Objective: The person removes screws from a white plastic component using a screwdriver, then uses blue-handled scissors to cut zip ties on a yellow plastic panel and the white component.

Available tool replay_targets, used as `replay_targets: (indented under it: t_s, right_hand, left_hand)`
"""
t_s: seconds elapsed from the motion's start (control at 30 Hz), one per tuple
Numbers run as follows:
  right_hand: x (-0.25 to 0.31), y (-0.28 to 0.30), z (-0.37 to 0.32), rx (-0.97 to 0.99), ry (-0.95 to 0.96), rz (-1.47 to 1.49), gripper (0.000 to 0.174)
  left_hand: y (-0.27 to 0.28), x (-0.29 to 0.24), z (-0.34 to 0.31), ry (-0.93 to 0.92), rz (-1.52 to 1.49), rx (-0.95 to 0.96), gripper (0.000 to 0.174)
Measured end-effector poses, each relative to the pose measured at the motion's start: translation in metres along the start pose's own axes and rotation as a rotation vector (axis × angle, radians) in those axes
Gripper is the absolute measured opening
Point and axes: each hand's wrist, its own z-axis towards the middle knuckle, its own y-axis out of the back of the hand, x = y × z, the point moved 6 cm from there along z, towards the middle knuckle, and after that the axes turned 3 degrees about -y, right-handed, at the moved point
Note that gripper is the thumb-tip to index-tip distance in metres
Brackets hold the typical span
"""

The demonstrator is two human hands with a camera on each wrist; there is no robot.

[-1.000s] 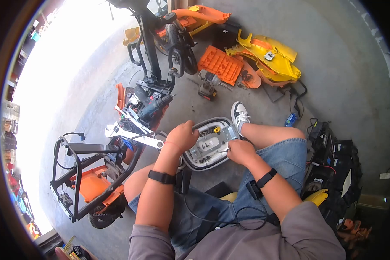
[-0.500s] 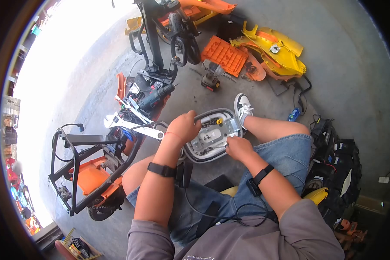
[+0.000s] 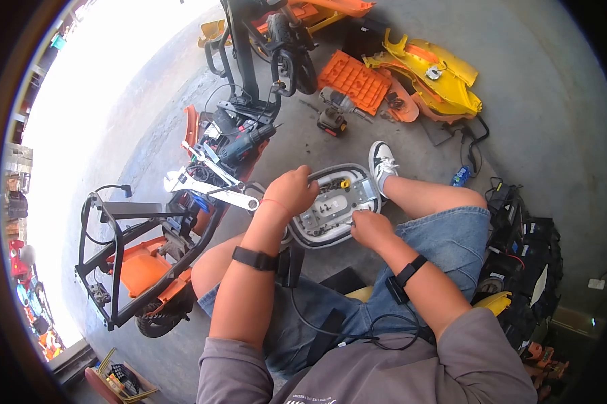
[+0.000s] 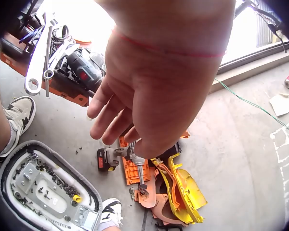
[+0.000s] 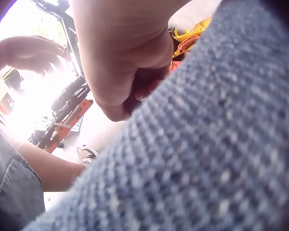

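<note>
An upturned seat-like pan with a grey rim [image 3: 324,244] lies in front of me, holding small dark screws, metal plates and a yellow ring [image 4: 77,198]. My left hand [image 3: 293,192] hangs above its left side in the head view. The left wrist view shows that hand's [image 4: 159,101] fingers loose and slightly bent, with nothing visibly held. At the pan's right rim is my right hand [image 3: 373,229], its fingers curled inward. In the right wrist view, denim partly covers the right hand [image 5: 127,62], and I cannot tell whether it holds anything small.
A stripped scooter frame [image 3: 120,262] stands left, with a wrench [image 3: 233,197] and a drill [image 3: 246,145] lying on it. Beyond the pan are another power tool [image 3: 332,121], an orange panel [image 3: 355,81] and yellow bodywork [image 3: 445,81]. Black batteries [image 3: 536,249] line the right side.
The head view has shifted, so the pan and floor items appear farther right and up. My right hand has come slightly farther in over the pan's right rim; my left hand keeps its place above it.
</note>
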Motion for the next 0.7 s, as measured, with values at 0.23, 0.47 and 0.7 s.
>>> replay_targets:
  t_s: [0.23, 0.47, 0.7]
  right_hand:
    - [0.004, 0.004, -0.001, 0.007, 0.005, 0.066, 0.023]
    - [0.004, -0.010, 0.000, 0.110, -0.006, 0.082, 0.025]
    - [0.008, -0.013, 0.002, 0.062, 0.021, 0.134, 0.025]
  left_hand:
    - [-0.004, 0.003, 0.001, -0.006, -0.012, 0.003, 0.037]
    - [-0.005, 0.003, 0.002, -0.011, -0.007, -0.009, 0.037]
    - [-0.002, 0.000, 0.001, -0.009, -0.012, -0.001, 0.038]
